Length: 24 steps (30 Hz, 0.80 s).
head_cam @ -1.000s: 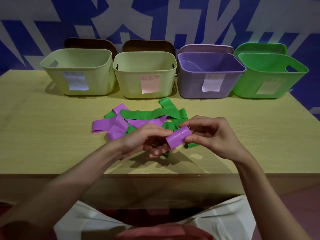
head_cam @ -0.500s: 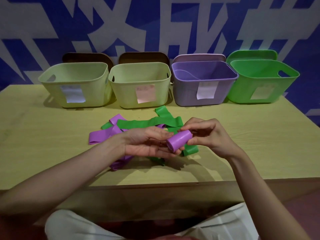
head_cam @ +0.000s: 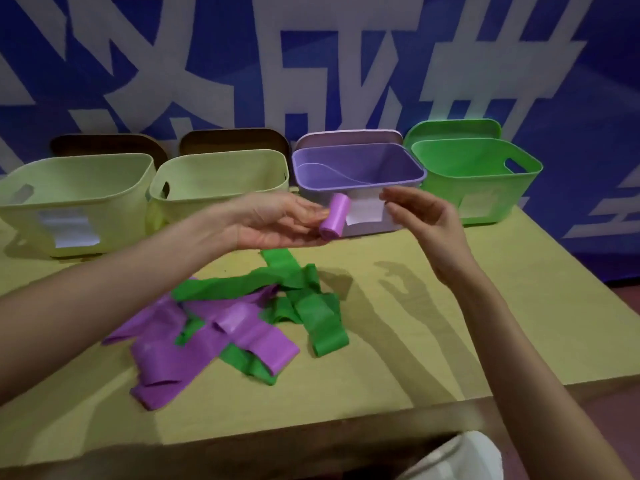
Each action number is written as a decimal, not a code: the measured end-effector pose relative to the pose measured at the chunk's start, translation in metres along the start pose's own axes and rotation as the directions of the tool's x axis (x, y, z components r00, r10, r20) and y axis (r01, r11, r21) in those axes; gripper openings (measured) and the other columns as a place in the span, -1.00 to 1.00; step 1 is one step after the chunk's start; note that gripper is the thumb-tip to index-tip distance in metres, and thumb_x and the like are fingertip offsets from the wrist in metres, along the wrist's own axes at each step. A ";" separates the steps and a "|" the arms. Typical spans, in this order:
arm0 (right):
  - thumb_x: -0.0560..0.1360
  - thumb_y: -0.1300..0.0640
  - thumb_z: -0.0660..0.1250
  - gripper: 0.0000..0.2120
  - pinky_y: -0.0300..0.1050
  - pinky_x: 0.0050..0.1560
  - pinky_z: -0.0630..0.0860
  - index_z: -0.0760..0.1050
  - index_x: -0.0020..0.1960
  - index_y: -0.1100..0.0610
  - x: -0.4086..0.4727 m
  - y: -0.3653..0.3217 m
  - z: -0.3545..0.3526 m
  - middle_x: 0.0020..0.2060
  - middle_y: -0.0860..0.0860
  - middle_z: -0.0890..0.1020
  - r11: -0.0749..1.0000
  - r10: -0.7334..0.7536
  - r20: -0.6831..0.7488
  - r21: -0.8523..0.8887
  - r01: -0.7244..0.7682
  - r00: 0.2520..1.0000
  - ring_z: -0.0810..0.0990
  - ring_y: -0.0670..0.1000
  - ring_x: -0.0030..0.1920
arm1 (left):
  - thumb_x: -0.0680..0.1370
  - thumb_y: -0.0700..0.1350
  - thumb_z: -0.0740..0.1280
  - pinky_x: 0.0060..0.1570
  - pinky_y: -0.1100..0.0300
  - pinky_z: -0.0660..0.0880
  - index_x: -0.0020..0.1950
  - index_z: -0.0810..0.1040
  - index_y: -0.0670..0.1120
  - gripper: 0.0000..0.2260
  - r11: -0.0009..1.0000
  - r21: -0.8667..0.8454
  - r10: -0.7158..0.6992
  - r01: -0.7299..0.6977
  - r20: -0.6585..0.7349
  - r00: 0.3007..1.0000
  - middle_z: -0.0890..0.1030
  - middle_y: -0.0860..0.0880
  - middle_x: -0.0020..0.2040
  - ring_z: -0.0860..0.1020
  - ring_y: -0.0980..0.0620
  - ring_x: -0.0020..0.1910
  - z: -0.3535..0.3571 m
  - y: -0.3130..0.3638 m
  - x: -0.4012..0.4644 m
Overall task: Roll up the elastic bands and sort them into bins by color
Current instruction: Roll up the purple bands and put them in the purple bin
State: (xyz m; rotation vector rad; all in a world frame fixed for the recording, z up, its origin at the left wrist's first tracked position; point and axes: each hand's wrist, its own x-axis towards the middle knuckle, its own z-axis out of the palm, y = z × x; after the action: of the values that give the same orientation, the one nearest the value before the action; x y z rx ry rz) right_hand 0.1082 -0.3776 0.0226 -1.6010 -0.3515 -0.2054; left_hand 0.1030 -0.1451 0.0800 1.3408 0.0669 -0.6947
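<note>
My left hand (head_cam: 277, 221) holds a rolled purple band (head_cam: 335, 216) at its fingertips, raised in front of the purple bin (head_cam: 360, 161). Just to the right of the roll, my right hand (head_cam: 420, 216) hovers with fingers apart, not touching it. Loose purple bands (head_cam: 207, 337) and green bands (head_cam: 304, 299) lie tangled on the yellow table (head_cam: 433, 323) below my hands. Right of the purple bin stands the green bin (head_cam: 478, 178).
Two pale yellow-green bins (head_cam: 79, 192) (head_cam: 221, 181) stand at the back left, each with a paper label. Lids lean behind all the bins against a blue-and-white wall. The table's front edge runs near my lap.
Both hands rose from over the pile toward the purple bin. My right hand let go of the purple roll, which now stays in my left hand. The camera view tilted up.
</note>
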 end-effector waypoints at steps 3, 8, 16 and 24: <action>0.51 0.18 0.39 -0.69 -0.21 0.09 0.55 0.53 0.24 0.17 0.031 0.015 -0.024 0.07 -0.01 0.64 0.973 -0.065 -0.157 -0.227 0.028 0.985 0.60 -0.11 0.09 | 0.45 -0.33 0.31 -0.10 0.18 0.61 -0.06 0.56 -0.25 -0.90 0.999 0.016 0.051 -0.050 -0.081 0.995 0.64 -0.15 -0.27 0.66 0.02 -0.27 0.002 0.035 0.032; 0.54 0.06 0.37 -0.61 -0.11 0.16 0.46 0.47 0.31 0.20 0.085 0.041 -0.045 0.19 0.10 0.54 0.830 -0.142 -0.148 -0.557 0.036 0.979 0.51 0.00 0.16 | 0.48 -0.34 0.34 -0.05 0.11 0.62 0.12 0.51 -0.28 -0.78 0.996 0.089 0.049 -0.031 -0.202 0.978 0.65 -0.17 -0.33 0.67 0.00 -0.30 0.001 0.077 0.107; 0.55 0.12 0.33 -0.67 0.06 0.25 0.38 0.49 0.27 0.23 0.148 0.071 -0.066 0.17 0.16 0.54 0.689 -0.093 -0.161 -0.723 -0.053 0.982 0.48 0.14 0.19 | 0.51 -0.44 0.25 0.09 -0.01 0.56 -0.05 0.46 -0.28 -0.90 0.953 0.233 -0.120 0.196 -0.305 0.945 0.62 -0.23 -0.14 0.63 -0.13 -0.07 0.007 0.085 0.229; 0.49 0.22 0.36 -0.69 0.06 0.18 0.39 0.53 0.23 0.23 0.169 0.099 -0.064 0.11 0.16 0.55 0.573 -0.153 -0.162 -0.819 -0.046 0.975 0.50 0.21 0.14 | 0.57 -0.34 0.18 -0.54 0.21 0.54 -0.27 0.46 -0.25 -0.78 0.848 0.407 -0.212 0.339 -0.326 0.921 0.52 -0.13 -0.31 0.52 -0.01 -0.36 0.011 0.067 0.320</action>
State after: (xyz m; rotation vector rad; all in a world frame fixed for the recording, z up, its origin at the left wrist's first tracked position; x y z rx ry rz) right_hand 0.3057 -0.4277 -0.0079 -2.4782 -0.1173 -0.6699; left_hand 0.3880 -0.2861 0.0038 1.9059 0.3427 -0.7979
